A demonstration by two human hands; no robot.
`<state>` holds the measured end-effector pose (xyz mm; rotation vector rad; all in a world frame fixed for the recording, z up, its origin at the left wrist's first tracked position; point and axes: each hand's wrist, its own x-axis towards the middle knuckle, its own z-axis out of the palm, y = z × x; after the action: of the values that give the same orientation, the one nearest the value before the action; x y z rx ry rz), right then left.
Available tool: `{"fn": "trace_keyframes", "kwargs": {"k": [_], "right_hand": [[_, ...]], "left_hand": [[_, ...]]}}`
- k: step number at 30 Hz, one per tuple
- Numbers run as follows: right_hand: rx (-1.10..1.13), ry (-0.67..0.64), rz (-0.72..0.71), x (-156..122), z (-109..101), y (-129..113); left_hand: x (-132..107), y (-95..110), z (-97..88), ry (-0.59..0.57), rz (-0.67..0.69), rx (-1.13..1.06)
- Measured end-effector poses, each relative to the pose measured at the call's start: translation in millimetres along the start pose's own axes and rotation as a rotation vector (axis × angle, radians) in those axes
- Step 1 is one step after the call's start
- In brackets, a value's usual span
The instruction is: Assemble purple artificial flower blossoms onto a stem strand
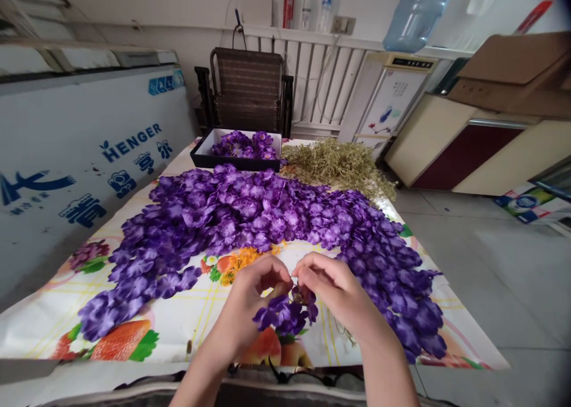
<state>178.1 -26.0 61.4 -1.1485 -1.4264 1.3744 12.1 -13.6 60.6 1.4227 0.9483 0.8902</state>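
Both hands meet over the near middle of the table, pinched around a purple artificial flower. My left hand closes thumb and fingers at the flower's upper left. From the other side, my right hand pinches at its top right; fingertips partly hide the flower's centre. Just beyond my left hand lies a small heap of orange-yellow flower centres. A wide bank of loose purple petals curves around both hands.
At the table's far side stand a black box with assembled purple flowers and a heap of green wiry stems. A folding chair is behind. A white freezer borders the left; a water dispenser stands back right.
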Motion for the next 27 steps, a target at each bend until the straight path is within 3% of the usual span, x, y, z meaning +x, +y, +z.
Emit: {"fn": "trace_keyframes", "kwargs": {"k": [6,11,16,21,27], "right_hand": [[0.007,-0.078,0.107,-7.3,2.5,-8.8],[-0.172,0.001,0.019,-9.3,2.9,-10.7],[-0.196,0.046,-0.06,-8.7,-1.1,-6.7],[-0.206,0.051,-0.025,-8.7,-4.5,-4.1],[-0.045,-0.009,0.05,-9.7,-0.8,-0.7]], "left_hand": [[0.1,-6.3,0.0,0.077,0.088,0.136],[0.0,-6.6,2.3,0.128,0.095,0.072],[1.3,-1.8,1.2,-0.049,0.008,-0.139],[-2.7,0.1,-7.0,-0.2,-0.063,-0.155],[-14.9,2.0,-14.7,-0.295,-0.174,-0.084]]}}
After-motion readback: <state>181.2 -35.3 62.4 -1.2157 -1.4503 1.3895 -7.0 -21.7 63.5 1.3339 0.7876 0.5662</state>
